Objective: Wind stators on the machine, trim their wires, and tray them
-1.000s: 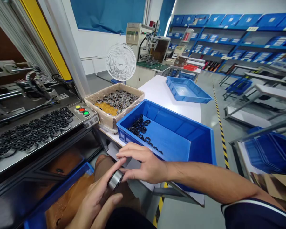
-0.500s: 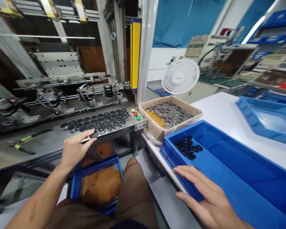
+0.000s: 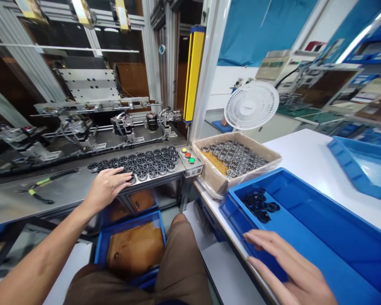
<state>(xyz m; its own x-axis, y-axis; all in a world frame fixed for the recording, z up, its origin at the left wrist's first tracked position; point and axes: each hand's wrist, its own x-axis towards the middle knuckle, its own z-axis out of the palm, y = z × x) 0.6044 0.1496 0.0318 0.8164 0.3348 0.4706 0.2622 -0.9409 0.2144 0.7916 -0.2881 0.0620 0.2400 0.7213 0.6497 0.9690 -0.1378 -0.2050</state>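
No legible text in view. Logo at hub of white fan [image 3: 251, 106]: too small to read. Yellow tags [image 3: 78, 10] on frame overhead: blurred, characters not made out. Green panel on beige machine [image 3: 274, 64] behind fan: print unreadable.

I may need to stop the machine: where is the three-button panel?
Head view, centre: the button panel sits at the right end of the metal bench, between the rows of black round parts and the cardboard box.
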